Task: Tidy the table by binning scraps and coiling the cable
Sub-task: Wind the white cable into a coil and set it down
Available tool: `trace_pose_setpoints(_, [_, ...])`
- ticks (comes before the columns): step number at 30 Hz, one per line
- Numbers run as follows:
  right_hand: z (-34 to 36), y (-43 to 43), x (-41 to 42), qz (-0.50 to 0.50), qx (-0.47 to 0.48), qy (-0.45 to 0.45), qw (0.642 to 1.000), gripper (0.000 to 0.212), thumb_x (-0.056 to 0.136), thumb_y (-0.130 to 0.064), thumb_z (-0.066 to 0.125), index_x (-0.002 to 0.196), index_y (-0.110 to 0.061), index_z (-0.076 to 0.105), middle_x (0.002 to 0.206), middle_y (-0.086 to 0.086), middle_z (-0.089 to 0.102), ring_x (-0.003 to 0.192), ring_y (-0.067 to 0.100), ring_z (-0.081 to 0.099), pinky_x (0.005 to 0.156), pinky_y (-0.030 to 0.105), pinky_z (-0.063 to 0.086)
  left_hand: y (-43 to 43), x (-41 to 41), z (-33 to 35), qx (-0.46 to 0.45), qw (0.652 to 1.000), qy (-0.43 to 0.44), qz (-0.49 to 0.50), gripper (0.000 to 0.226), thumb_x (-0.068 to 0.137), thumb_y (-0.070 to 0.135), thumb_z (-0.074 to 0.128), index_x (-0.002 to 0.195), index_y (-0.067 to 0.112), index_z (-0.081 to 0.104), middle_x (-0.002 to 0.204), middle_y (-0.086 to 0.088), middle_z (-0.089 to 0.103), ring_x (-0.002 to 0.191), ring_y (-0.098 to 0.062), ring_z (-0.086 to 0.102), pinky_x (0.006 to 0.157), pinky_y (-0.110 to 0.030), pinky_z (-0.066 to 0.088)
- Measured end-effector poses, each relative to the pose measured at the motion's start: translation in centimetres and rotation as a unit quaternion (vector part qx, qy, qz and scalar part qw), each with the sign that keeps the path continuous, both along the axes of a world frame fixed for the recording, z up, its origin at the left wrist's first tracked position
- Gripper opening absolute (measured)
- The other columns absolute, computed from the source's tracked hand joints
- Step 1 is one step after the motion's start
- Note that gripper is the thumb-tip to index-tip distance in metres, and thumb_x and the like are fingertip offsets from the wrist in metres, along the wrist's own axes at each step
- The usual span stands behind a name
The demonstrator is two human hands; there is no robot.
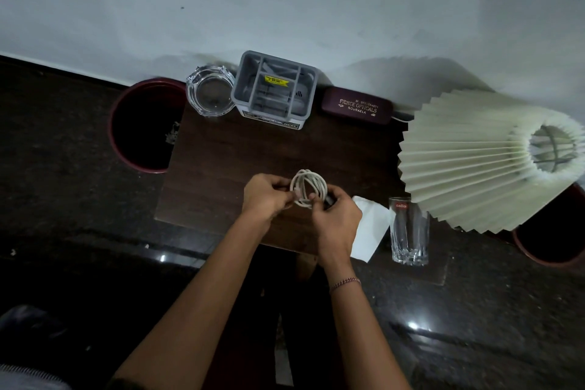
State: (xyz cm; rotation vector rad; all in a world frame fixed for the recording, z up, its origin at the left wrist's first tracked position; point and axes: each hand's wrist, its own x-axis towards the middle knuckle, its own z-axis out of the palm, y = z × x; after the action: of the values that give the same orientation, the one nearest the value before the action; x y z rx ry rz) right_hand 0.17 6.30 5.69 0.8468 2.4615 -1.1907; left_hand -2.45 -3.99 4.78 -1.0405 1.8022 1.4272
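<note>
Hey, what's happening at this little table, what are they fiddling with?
A person is tidying up. Both hands, the left hand and the right hand, hold a white cable wound into a small coil just above the dark wooden table. A white paper lies by the right hand, next to a drinking glass. A dark red bin stands on the floor at the table's left, with some scraps inside.

head view looks steeply down at the table, near.
</note>
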Motion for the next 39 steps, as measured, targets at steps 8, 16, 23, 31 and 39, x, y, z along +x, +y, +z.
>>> trace_pose_setpoints(8, [0.3, -1.3, 0.6, 0.055, 0.013, 0.018, 0.998, 0.021, 0.084, -0.009, 0.060, 0.105, -0.010, 0.066, 0.101, 0.007, 0.070, 0.086, 0.018, 0.065, 0.075, 0.019, 0.048, 0.6, 0.4, -0.3, -0.155, 0.987, 0.039, -0.030, 0.018, 0.073, 0.012, 0.073, 0.091, 0.010, 0.074, 0.085, -0.008, 0.074, 0.077, -0.021, 0.070, 0.074, -0.029, 0.058])
trace_pose_setpoints(16, [0.6, -2.2, 1.4, 0.125, 0.049, 0.062, 0.989, 0.026, 0.086, -0.008, 0.056, 0.111, -0.011, 0.063, 0.105, 0.007, 0.065, 0.092, 0.021, 0.062, 0.076, 0.019, 0.040, 0.3, 0.8, -0.1, -0.243, 0.963, 0.057, -0.103, 0.016, 0.074, 0.020, 0.066, 0.088, 0.020, 0.073, 0.086, -0.007, 0.074, 0.085, -0.024, 0.069, 0.068, -0.026, 0.051])
trace_pose_setpoints(23, [0.3, -1.4, 0.4, 0.012, -0.039, 0.033, 0.999, 0.020, 0.082, -0.011, 0.065, 0.102, -0.009, 0.068, 0.096, 0.007, 0.072, 0.082, 0.011, 0.064, 0.069, 0.006, 0.042, -0.1, -0.3, 0.2, -0.216, 0.965, 0.075, -0.125, 0.024, 0.081, 0.017, 0.062, 0.102, 0.013, 0.073, 0.101, -0.010, 0.074, 0.097, -0.024, 0.067, 0.074, -0.023, 0.044])
trace_pose_setpoints(31, [-1.2, 2.4, -1.5, -0.130, -0.267, -0.043, 0.954, 0.006, 0.081, -0.007, 0.067, 0.087, -0.007, 0.069, 0.079, 0.007, 0.069, 0.075, 0.018, 0.065, 0.063, 0.021, 0.054, -1.7, -2.0, 0.7, 0.094, 0.994, 0.052, -0.030, 0.019, 0.089, 0.016, 0.059, 0.102, 0.004, 0.067, 0.082, 0.003, 0.063, 0.079, -0.004, 0.058, 0.059, -0.017, 0.055])
trace_pose_setpoints(39, [-0.9, 3.4, -2.2, -0.079, -0.370, -0.053, 0.924, 0.016, 0.086, -0.003, 0.059, 0.101, -0.002, 0.064, 0.085, 0.004, 0.067, 0.078, 0.013, 0.064, 0.062, 0.013, 0.053, -2.2, -2.5, -0.2, 0.215, 0.977, 0.002, 0.001, 0.030, 0.088, 0.008, 0.059, 0.118, 0.004, 0.060, 0.084, -0.003, 0.067, 0.079, -0.012, 0.063, 0.075, -0.025, 0.056])
